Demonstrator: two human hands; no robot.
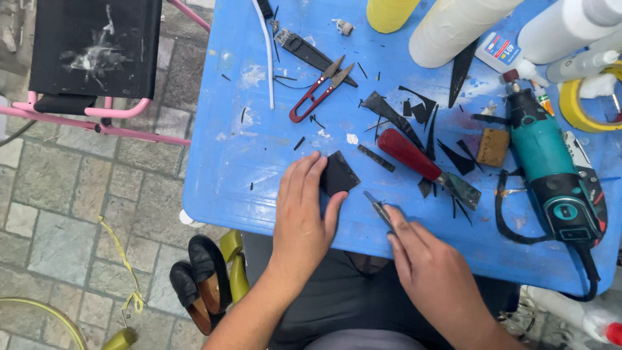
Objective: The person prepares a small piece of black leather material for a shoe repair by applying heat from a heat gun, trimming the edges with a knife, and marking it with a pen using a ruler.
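Observation:
My left hand lies flat on the blue table, its fingers and thumb pressing a small black piece of sheet material. My right hand grips a thin metal blade whose tip points toward that black piece, a short gap away. A red-handled knife lies just beyond the blade among black offcuts.
Red thread snips and a black sheath lie farther back. A green rotary power tool sits at the right beside a brown sponge block, bottles and a yellow tape roll. A pink chair and black shoes are at the left.

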